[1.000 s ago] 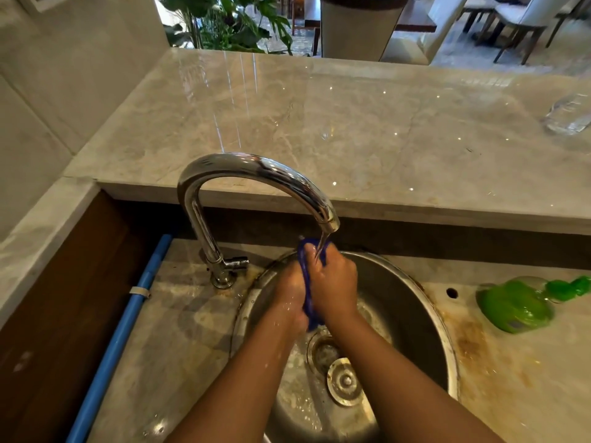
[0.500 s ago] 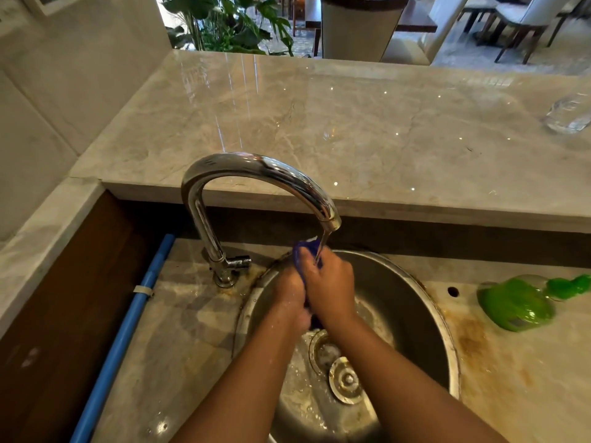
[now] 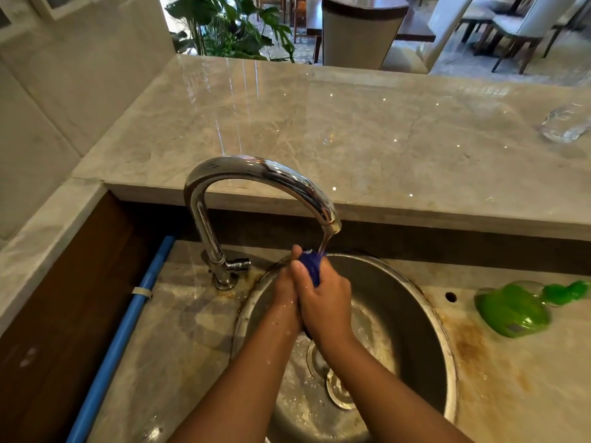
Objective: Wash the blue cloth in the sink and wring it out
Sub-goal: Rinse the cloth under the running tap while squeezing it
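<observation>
over the round steel sink (image 3: 425, 318) both hands press together, the left hand (image 3: 285, 290) and right hand (image 3: 324, 303) clenched around the blue cloth (image 3: 310, 265) bunched between them. water from the chrome tap (image 3: 256, 177) falls onto the cloth. a green bottle (image 3: 515, 310) lies on the counter (image 3: 499, 398) at right.

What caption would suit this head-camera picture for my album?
Both hands, left and right, squeeze a blue cloth under the running chrome faucet over a round steel sink.
</observation>
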Demonstrator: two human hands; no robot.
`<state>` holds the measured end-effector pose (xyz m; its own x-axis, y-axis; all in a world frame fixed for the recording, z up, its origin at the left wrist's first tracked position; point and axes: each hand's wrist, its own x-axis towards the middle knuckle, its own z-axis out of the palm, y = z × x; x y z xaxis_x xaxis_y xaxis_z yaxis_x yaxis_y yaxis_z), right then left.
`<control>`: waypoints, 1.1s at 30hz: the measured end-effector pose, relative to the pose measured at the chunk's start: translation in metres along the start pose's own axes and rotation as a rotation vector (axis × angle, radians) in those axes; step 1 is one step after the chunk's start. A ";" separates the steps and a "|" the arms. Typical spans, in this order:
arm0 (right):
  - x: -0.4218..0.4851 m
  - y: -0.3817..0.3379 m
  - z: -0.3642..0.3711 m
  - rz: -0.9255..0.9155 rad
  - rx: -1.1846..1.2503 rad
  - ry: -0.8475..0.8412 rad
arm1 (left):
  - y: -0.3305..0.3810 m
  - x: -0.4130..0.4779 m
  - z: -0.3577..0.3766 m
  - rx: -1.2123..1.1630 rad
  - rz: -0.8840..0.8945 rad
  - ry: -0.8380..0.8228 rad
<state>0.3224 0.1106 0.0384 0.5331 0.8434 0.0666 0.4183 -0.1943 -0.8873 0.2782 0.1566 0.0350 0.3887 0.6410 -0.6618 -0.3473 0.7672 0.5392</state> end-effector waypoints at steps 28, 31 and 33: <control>0.043 0.028 -0.012 0.390 0.283 0.049 | 0.004 -0.023 -0.022 0.135 0.244 -0.172; 0.042 0.029 -0.023 0.409 0.419 0.054 | 0.017 -0.020 -0.025 0.233 0.300 -0.053; 0.037 0.023 -0.030 0.345 0.442 0.064 | 0.018 -0.013 -0.028 0.316 0.321 0.075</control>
<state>0.3737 0.1223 0.0340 0.6334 0.7336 -0.2463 -0.1289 -0.2138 -0.9683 0.2432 0.1616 0.0385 0.2373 0.8530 -0.4648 -0.1580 0.5060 0.8480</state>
